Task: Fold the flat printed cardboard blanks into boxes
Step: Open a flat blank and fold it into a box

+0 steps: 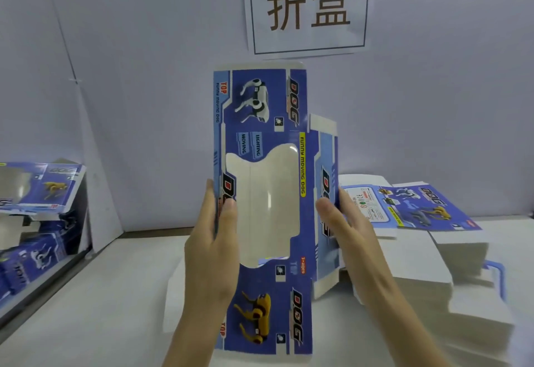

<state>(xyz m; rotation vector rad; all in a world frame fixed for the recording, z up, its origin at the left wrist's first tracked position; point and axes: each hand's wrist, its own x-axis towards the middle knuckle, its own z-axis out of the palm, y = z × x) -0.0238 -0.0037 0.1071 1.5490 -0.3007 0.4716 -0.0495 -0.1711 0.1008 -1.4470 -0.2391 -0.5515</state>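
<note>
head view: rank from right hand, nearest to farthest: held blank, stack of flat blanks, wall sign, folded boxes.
From the right hand:
1. Held blank, gripped at its right edge.
2. Stack of flat blanks, just right on the table.
3. Wall sign, above, on the wall.
4. Folded boxes, far left.

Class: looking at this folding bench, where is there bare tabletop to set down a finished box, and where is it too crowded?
Bare table lies front-left, between the folded boxes at the left edge and the blank held upright by the left hand and right hand. The right side is crowded: the stack of flat blanks fills it to the edge.
</note>
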